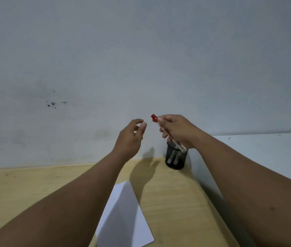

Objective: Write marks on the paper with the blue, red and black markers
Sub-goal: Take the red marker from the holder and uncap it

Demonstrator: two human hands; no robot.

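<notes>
The left hand (pixel 130 136) is hovering in the air with fingers loosely spread, touching nothing, above the paper (pixel 123 218) lying on the desk (pixel 34 184). Just to its right, the right hand (pixel 178 131) is gripping the red marker (pixel 160 130), cap tilted up-left, over the black mesh cup (pixel 176 157) holding other markers

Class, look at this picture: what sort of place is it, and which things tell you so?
Probably a plain desk in a room corner: a light wooden tabletop, a black mesh pen cup against the bare grey wall, a white paper sheet.

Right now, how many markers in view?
3: red marker in the right hand above the mesh cup; two more markers stand inside it. Others may be hidden there.
</notes>
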